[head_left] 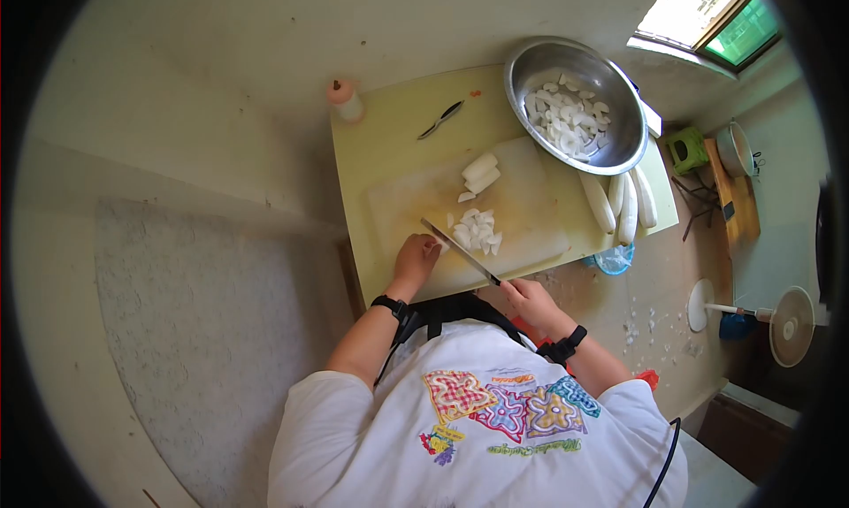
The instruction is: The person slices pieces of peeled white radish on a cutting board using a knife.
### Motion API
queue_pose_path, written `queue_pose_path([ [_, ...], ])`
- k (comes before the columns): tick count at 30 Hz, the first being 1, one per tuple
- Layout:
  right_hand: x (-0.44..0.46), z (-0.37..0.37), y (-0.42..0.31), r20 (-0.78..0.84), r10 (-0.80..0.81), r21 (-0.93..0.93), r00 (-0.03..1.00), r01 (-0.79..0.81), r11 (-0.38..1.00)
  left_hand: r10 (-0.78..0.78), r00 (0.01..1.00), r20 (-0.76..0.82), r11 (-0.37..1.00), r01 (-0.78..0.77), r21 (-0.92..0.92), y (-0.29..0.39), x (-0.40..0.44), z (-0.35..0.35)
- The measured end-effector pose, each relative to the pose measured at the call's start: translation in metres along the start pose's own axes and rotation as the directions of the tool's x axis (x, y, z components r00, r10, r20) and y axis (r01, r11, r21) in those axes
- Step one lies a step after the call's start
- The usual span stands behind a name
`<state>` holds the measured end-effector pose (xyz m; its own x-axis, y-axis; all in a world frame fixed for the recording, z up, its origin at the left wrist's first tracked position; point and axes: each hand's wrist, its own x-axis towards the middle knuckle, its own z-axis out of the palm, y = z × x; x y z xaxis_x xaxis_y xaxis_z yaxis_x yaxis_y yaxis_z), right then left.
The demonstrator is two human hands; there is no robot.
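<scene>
My right hand [534,305] grips the handle of a kitchen knife [463,253], whose blade slants up and left over the cutting board [531,238]. Beside the blade, my left hand [419,257] has its fingers curled on a small white radish piece [441,244], partly hidden by the fingers. A heap of cut radish slices [478,230] lies right of the blade. Farther up the board are longer peeled radish chunks [481,174].
A large metal bowl [635,123] of cut white pieces stands at the table's far right. Several whole peeled radishes [629,209] lie below it. A dark-handled tool, perhaps a peeler [440,119], and a pink-capped bottle [346,103] are at the back. A fan [790,326] stands right.
</scene>
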<state>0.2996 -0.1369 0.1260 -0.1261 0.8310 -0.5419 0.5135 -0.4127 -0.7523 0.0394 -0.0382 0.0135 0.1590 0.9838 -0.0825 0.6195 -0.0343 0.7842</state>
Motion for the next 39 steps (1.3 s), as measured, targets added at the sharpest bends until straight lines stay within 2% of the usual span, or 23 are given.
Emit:
queue_pose_path([
  [7, -0.001, 0.003, 0.001, -0.03, 0.02, 0.009, 0.999, -0.02, 1.0, 0.014, 0.996, -0.088, 1.0, -0.014, 0.004, -0.002, 0.003, 0.008],
  [9, 0.004, 0.005, 0.009, -0.034, 0.015, -0.009, 0.999, -0.015, 1.0, -0.063, 0.995, -0.076, 0.998, 0.063, -0.005, 0.0, 0.003, 0.009],
  [13, 0.003, 0.005, 0.013, -0.043, -0.048, -0.061, 0.998, 0.045, 0.997, -0.062, 0.993, -0.098, 0.998, 0.065, 0.023, -0.001, 0.005, 0.013],
  [18, 0.0, 0.002, 0.003, -0.041, -0.054, -0.1, 0.998, 0.049, 0.994, -0.102, 0.988, -0.114, 0.995, 0.104, 0.009, 0.004, 0.006, 0.013],
  [20, 0.0, 0.002, 0.002, -0.042, -0.054, -0.129, 0.998, 0.048, 0.991, -0.141, 0.986, -0.092, 0.989, 0.145, 0.04, 0.009, 0.007, 0.01],
  [22, 0.001, 0.004, 0.006, -0.032, -0.037, -0.262, 0.999, 0.027, 0.965, -0.18, 0.981, -0.073, 0.98, 0.185, 0.073, 0.006, 0.009, 0.011],
  [24, 0.003, 0.007, 0.014, -0.04, -0.055, -0.251, 0.998, 0.044, 0.967, -0.238, 0.971, -0.039, 0.97, 0.239, 0.041, -0.001, 0.013, 0.015],
  [28, 0.006, 0.01, 0.022, -0.06, -0.074, -0.273, 0.995, 0.055, 0.96, -0.213, 0.976, -0.041, 0.975, 0.215, 0.055, -0.006, 0.013, 0.015],
  [31, 0.004, 0.011, 0.018, -0.06, -0.055, -0.293, 0.997, 0.036, 0.955, -0.254, 0.967, -0.027, 0.967, 0.254, -0.003, -0.011, 0.014, 0.02],
  [34, 0.005, 0.013, 0.022, -0.065, -0.043, -0.29, 0.997, 0.022, 0.957, -0.2, 0.978, -0.054, 0.976, 0.204, 0.079, -0.014, 0.015, 0.022],
  [39, 0.005, 0.016, 0.024, -0.071, -0.055, -0.263, 0.996, 0.034, 0.964, -0.244, 0.97, -0.016, 0.97, 0.244, 0.009, -0.011, 0.016, 0.02],
])
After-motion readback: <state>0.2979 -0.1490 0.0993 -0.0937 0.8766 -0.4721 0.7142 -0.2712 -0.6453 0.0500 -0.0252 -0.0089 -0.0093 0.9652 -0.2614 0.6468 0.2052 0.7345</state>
